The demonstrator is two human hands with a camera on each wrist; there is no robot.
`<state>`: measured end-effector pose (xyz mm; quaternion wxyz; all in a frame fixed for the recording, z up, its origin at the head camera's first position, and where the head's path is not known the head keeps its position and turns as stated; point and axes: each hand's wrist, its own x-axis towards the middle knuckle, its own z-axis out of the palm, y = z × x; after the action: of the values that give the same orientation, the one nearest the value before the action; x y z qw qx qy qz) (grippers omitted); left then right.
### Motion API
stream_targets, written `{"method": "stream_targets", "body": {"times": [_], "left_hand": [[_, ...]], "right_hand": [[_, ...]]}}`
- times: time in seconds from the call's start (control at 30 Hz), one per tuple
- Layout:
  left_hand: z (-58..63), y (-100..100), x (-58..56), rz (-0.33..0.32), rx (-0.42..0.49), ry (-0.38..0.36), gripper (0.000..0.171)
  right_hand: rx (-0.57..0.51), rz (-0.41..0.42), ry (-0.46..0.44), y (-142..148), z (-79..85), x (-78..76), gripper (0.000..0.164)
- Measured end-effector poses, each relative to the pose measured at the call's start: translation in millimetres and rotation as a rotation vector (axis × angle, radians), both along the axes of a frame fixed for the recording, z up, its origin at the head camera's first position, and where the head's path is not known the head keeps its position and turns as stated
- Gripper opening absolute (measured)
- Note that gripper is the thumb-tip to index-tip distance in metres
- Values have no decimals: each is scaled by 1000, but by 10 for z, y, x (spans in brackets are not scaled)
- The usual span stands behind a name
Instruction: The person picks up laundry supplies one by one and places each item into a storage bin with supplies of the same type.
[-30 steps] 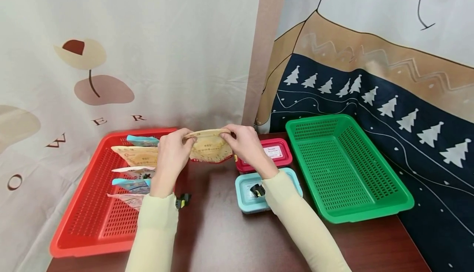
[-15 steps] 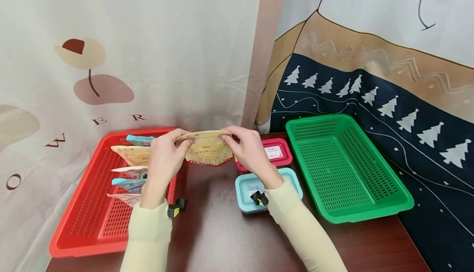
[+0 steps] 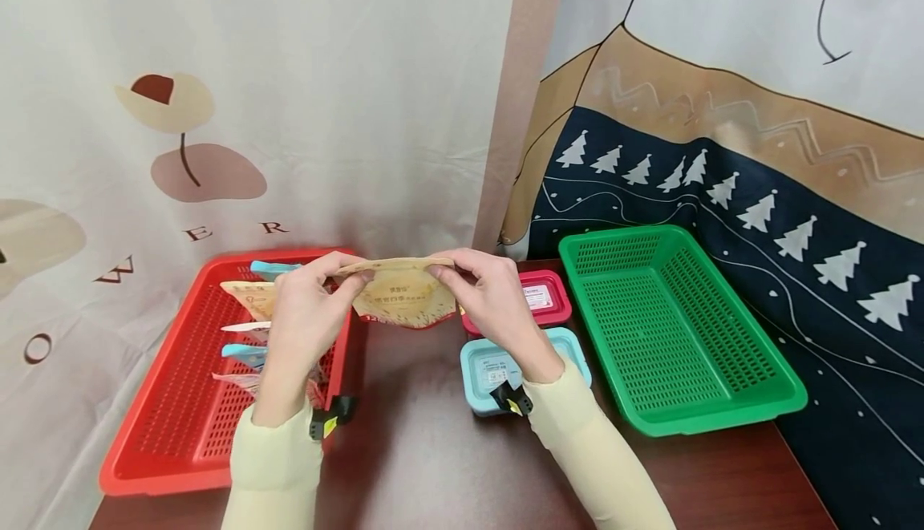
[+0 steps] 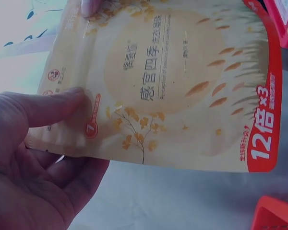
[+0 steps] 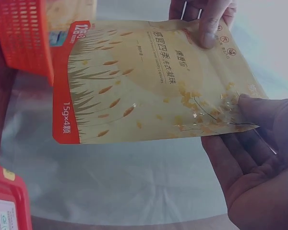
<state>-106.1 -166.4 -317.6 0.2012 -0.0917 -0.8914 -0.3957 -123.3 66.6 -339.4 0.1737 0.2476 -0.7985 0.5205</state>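
Note:
Both hands hold a yellow pouch of laundry capsules (image 3: 401, 299) by its top edge, above the table between the two baskets. My left hand (image 3: 306, 317) pinches the top left corner, thumb on the printed front and fingers behind. At the top right corner, my right hand (image 3: 498, 305) pinches in the same way. In the left wrist view the pouch (image 4: 173, 96) is spread flat, with a red band along its bottom. The right wrist view shows the thumb of my right hand (image 5: 259, 163) lying over the printed face.
Left of the hands stands a red basket (image 3: 119, 454) with several upright pouches (image 3: 249, 297). On the right is a green basket (image 3: 664, 345). Between them, a pink-lidded box (image 3: 554, 305) sits behind a light blue box (image 3: 480, 382). A printed curtain (image 3: 375, 113) hangs behind.
The left hand has shifted left and slightly toward me, and the right hand a little toward me. More of the pouch's front shows between them. The baskets and boxes stay put.

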Motion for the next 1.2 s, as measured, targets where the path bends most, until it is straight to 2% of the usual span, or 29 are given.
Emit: {"method": "stream_targets", "body": {"times": [0.13,0.23,0.4,0.57,0.77,1.03,1.13,1.2], "left_hand": [[42,-55,56,-42,45,-28,13],[68,-102,101,-67,90,-82,12],[104,-191,175,-81,136,-137,13],[136,-270,223,-121,184,-127,16],[168,-351,285,-170,261,-69,17],[151,-465,384,-111,254,-40,18],[132,-521,413,-125,277,-32,19],[123,-575,431,-166,337,-23,19]], "right_hand": [[-31,34,-22,2,48,78,16],[-43,53,-30,-6,69,127,16],[-56,76,-19,-31,84,197,16],[-85,107,-18,-61,112,272,16],[-125,167,-9,-133,136,346,17],[-104,212,-29,-242,141,438,16],[-97,225,-26,-291,133,467,16],[-95,236,-14,-331,130,483,15]]}}
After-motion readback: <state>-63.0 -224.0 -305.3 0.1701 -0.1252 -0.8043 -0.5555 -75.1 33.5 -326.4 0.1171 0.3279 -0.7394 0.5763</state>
